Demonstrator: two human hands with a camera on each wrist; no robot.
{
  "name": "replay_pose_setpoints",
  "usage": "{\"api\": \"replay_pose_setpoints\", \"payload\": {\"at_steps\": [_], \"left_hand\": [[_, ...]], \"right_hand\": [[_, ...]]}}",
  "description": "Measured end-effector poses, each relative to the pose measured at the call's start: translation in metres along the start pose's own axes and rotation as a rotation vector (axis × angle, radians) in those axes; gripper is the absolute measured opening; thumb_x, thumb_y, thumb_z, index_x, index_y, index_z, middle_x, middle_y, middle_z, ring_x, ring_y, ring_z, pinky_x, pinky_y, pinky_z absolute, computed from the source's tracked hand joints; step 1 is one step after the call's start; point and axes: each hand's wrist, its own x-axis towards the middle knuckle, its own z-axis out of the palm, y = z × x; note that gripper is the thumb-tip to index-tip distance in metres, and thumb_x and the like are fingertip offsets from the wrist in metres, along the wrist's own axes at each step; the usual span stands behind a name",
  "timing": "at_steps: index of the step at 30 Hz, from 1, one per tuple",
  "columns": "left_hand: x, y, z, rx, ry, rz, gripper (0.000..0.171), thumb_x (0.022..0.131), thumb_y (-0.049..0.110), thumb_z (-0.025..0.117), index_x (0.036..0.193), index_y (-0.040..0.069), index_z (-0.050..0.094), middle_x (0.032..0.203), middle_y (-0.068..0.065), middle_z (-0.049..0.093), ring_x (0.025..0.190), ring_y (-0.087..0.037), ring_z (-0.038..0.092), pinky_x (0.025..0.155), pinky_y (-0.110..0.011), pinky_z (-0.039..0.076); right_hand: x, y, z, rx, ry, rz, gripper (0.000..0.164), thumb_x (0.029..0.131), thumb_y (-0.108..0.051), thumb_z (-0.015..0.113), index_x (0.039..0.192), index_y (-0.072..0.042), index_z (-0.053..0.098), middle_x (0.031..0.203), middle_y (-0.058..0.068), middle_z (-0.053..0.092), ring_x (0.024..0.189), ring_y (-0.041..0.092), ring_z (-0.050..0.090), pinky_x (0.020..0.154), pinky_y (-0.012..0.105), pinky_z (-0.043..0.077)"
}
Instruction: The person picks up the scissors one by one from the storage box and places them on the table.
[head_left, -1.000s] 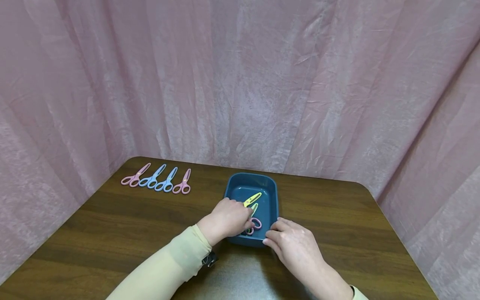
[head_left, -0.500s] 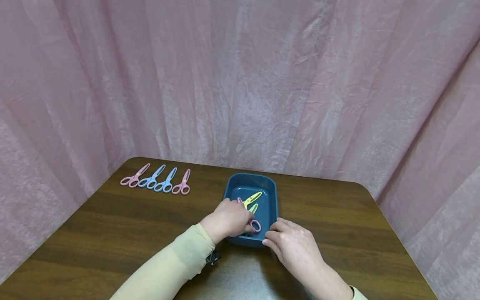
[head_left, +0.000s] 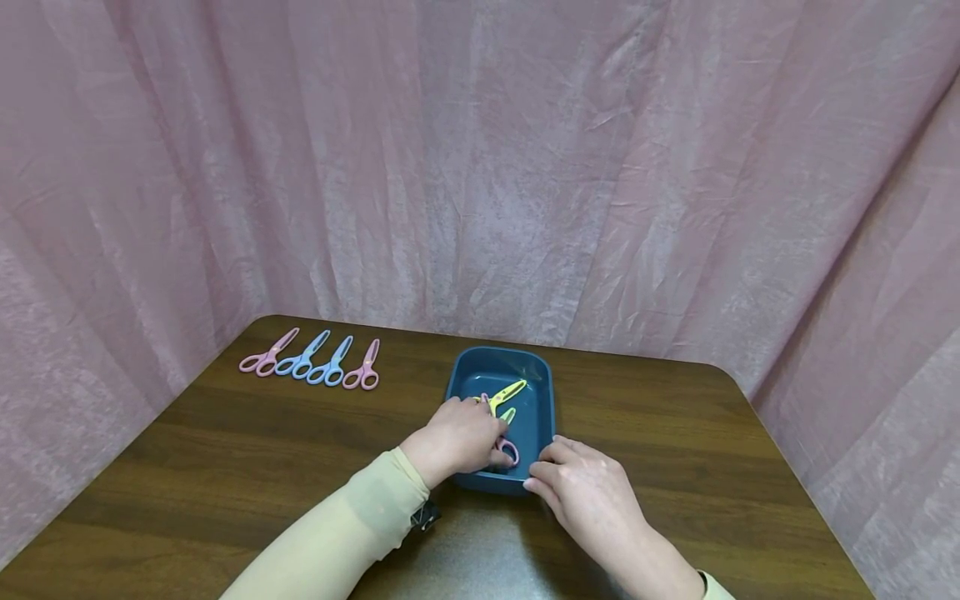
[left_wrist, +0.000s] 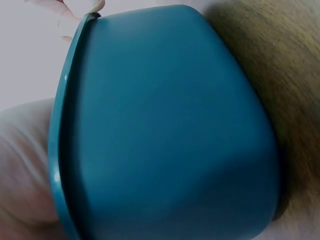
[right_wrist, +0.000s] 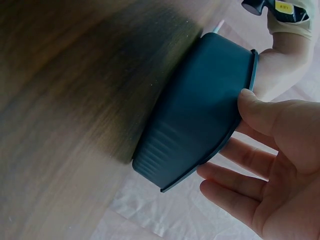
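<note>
A dark blue rectangular tray (head_left: 537,423) stands on the wooden table. In the head view my left hand (head_left: 456,435) reaches over its near left side, down among the scissors inside. Yellow scissors (head_left: 510,392), a light green blade (head_left: 509,414) and a pink finger loop (head_left: 510,448) show around that hand, the loop beside the thumb. The fingers' undersides are hidden, so I cannot tell whether they grip a pair. In the right wrist view my right hand (right_wrist: 287,155) pinches the tray's rim, thumb on the outer wall and fingers at the edge.
Left of the tray lie two pink scissors (head_left: 363,373) (head_left: 272,353) and two blue scissors (head_left: 332,367) (head_left: 306,358) in a slanting row. A pink curtain (head_left: 517,208) hangs behind the table's far edge.
Inside the tray, the yellow scissors have shifted slightly to the right and the pink loop slightly left. A pink tip now shows above my left hand. My right hand stays at the rim.
</note>
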Motion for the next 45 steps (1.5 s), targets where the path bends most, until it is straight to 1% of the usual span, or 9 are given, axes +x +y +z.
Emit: {"api": "replay_pose_setpoints", "payload": {"at_steps": [4, 8, 15, 20, 25, 27, 31, 39, 45], "left_hand": [[0.0007, -0.0012, -0.0005, -0.011, 0.004, 0.005, 0.038, 0.096, 0.06, 0.082, 0.098, 0.022, 0.079, 0.1, -0.006, 0.078, 0.09, -0.024, 0.07, 0.076, -0.041, 0.056], [0.001, -0.0023, -0.0001, -0.014, 0.01, 0.01, 0.039, 0.094, 0.06, 0.084, 0.1, 0.022, 0.079, 0.095, -0.003, 0.076, 0.087, -0.022, 0.068, 0.076, -0.041, 0.056], [0.0021, -0.0044, 0.0029, -0.013, -0.014, 0.008, 0.045, 0.092, 0.062, 0.085, 0.112, 0.023, 0.078, 0.101, -0.003, 0.075, 0.092, -0.024, 0.067, 0.085, -0.044, 0.057], [0.0029, -0.0068, 0.0041, -0.013, -0.011, 0.034, 0.045, 0.089, 0.059, 0.089, 0.114, 0.023, 0.078, 0.105, -0.003, 0.075, 0.096, -0.024, 0.069, 0.088, -0.044, 0.057], [0.0025, -0.0067, 0.0039, 0.018, -0.013, 0.055, 0.036, 0.091, 0.05, 0.09, 0.114, 0.024, 0.078, 0.117, -0.006, 0.075, 0.106, -0.025, 0.069, 0.095, -0.048, 0.057], [0.0019, -0.0059, 0.0031, 0.027, -0.01, 0.057, 0.029, 0.095, 0.044, 0.088, 0.115, 0.025, 0.078, 0.119, -0.007, 0.076, 0.109, -0.026, 0.069, 0.099, -0.052, 0.057], [0.0012, -0.0048, 0.002, 0.041, -0.005, 0.054, 0.023, 0.099, 0.038, 0.084, 0.118, 0.026, 0.079, 0.12, -0.008, 0.077, 0.11, -0.027, 0.07, 0.103, -0.055, 0.055], [0.0011, -0.0048, 0.0027, 0.052, 0.008, 0.05, 0.028, 0.097, 0.046, 0.086, 0.115, 0.026, 0.08, 0.11, -0.005, 0.078, 0.096, -0.026, 0.07, 0.095, -0.053, 0.057], [0.0003, -0.0047, 0.0023, 0.065, 0.039, 0.066, 0.025, 0.095, 0.045, 0.088, 0.108, 0.025, 0.08, 0.1, -0.003, 0.078, 0.086, -0.022, 0.069, 0.085, -0.051, 0.059]], "right_hand": [[0.0004, 0.0003, -0.0004, -0.001, -0.005, 0.002, 0.01, 0.092, -0.026, 0.092, 0.096, -0.02, 0.086, 0.093, -0.007, 0.072, 0.092, 0.014, 0.07, 0.078, 0.035, 0.063], [0.0004, 0.0003, -0.0003, -0.003, -0.004, 0.002, 0.01, 0.092, -0.026, 0.092, 0.096, -0.02, 0.087, 0.093, -0.007, 0.072, 0.091, 0.014, 0.069, 0.077, 0.035, 0.063], [0.0, 0.0002, -0.0005, 0.001, -0.006, 0.005, 0.01, 0.091, -0.025, 0.092, 0.096, -0.02, 0.086, 0.093, -0.007, 0.072, 0.09, 0.014, 0.068, 0.076, 0.034, 0.062], [0.0, 0.0, -0.0006, 0.003, -0.008, 0.01, 0.01, 0.091, -0.026, 0.092, 0.097, -0.02, 0.086, 0.093, -0.007, 0.072, 0.091, 0.014, 0.069, 0.077, 0.035, 0.063], [0.0, 0.0, -0.0006, 0.002, -0.001, 0.002, 0.009, 0.091, -0.025, 0.092, 0.096, -0.02, 0.086, 0.092, -0.007, 0.072, 0.092, 0.014, 0.07, 0.078, 0.035, 0.063], [0.0002, -0.0002, -0.0007, 0.002, 0.0, 0.002, 0.009, 0.091, -0.026, 0.092, 0.096, -0.02, 0.086, 0.093, -0.007, 0.072, 0.093, 0.015, 0.07, 0.079, 0.036, 0.063], [0.0003, -0.0004, -0.0008, 0.003, -0.001, 0.007, 0.01, 0.091, -0.026, 0.093, 0.096, -0.02, 0.086, 0.093, -0.007, 0.072, 0.092, 0.014, 0.07, 0.078, 0.035, 0.063], [0.0001, 0.0004, 0.0001, 0.003, 0.02, -0.004, 0.01, 0.09, -0.025, 0.093, 0.094, -0.021, 0.085, 0.092, -0.007, 0.07, 0.092, 0.014, 0.07, 0.077, 0.035, 0.062], [0.0001, 0.0, -0.0003, 0.002, 0.012, 0.001, 0.01, 0.09, -0.025, 0.093, 0.095, -0.02, 0.086, 0.092, -0.007, 0.071, 0.09, 0.014, 0.069, 0.076, 0.034, 0.062]]}}
